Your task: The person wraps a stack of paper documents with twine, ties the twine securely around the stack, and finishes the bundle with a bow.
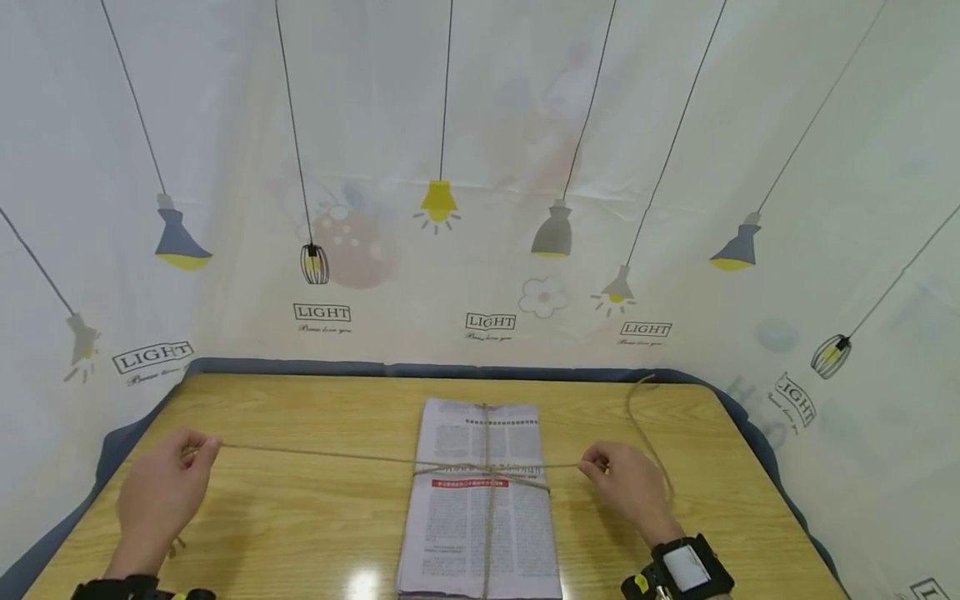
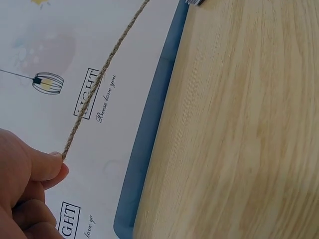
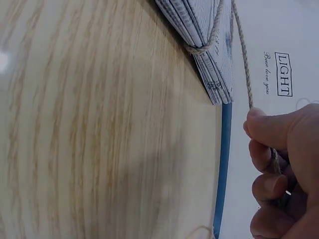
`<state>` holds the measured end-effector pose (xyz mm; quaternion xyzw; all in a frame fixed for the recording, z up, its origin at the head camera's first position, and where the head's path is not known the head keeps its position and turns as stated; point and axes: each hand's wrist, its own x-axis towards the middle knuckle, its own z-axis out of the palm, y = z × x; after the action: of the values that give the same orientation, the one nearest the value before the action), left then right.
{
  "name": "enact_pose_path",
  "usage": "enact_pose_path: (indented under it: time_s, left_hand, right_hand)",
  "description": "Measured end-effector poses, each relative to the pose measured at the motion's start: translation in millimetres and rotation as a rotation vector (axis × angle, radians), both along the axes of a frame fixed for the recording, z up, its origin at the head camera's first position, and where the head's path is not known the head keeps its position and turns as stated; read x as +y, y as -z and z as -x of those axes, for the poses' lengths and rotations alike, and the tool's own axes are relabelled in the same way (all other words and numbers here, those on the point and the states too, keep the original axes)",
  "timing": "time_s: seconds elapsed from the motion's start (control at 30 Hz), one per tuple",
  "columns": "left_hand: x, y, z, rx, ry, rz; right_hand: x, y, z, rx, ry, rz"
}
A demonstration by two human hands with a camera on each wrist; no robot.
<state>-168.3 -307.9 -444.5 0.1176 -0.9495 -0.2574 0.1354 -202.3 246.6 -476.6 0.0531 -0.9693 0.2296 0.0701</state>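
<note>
A stack of folded newspapers (image 1: 457,533) lies on the table with twine (image 1: 489,533) running lengthwise and crosswise over it, crossing near its upper middle. My left hand (image 1: 167,492), left of the stack, pinches one twine end between thumb and forefinger; in the left wrist view that twine (image 2: 107,64) stretches straight away from the fingertips. Right of the stack, my right hand (image 1: 626,483) pinches the other length, and in the right wrist view the twine (image 3: 244,55) passes through its curled fingers. Both lengths look taut above the newspapers.
Loose twine (image 1: 637,417) trails from the right hand toward the far edge of the wooden table (image 1: 300,517). A blue-grey padded edge (image 1: 465,372) borders the table. Behind it hangs a pale curtain (image 1: 480,108) printed with lamps.
</note>
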Motion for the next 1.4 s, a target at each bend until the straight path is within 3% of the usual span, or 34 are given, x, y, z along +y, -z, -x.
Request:
enact_pose_path:
  time_s: [0.07,0.17,0.3,0.4,0.6,0.73,0.8,0.9,1.07,1.23,1.4]
  left_hand:
    - [0,5.7,2.8,0.022,-0.022,0.002]
    - [2,5.5,5.9,0.052,0.008,-0.021]
    - [11,-10.9,5.3,0.095,0.106,-0.073]
    - [20,-24.2,5.1,0.123,0.142,-0.119]
    - [31,-41.7,5.9,0.173,0.117,-0.265]
    - [34,-50.4,5.6,0.266,0.098,-0.261]
    - [35,-51.3,5.3,0.276,0.077,-0.234]
    - [32,-47.3,4.8,0.250,0.032,-0.210]
    - [20,-30.0,3.7,0.155,-0.045,-0.171]
    - [8,-12.6,5.2,0.037,-0.100,-0.132]
    - [2,0.5,7.6,-0.033,-0.138,-0.110]
  right_hand:
    - [1,-0.8,-0.9,-0.011,0.005,-0.009]
    - [1,-2.1,-1.6,-0.017,0.003,-0.004]
    - [-3,-7.5,-0.6,0.048,-0.042,0.016]
    - [-8,-14.6,0.6,0.092,-0.086,0.044]
    - [-18,-28.6,2.4,0.114,-0.113,0.073]
    - [-19,-34.6,1.9,0.148,-0.117,0.047]
    - [-18,-34.8,1.4,0.144,-0.116,0.039]
    - [-14,-29.6,0.7,0.094,-0.094,0.027]
    - [-6,-14.4,-1.2,-0.015,-0.045,0.013]
    - [-4,-4.5,-1.2,-0.054,-0.032,0.034]
    - [-4,1.2,-1.2,-0.079,-0.012,0.036]
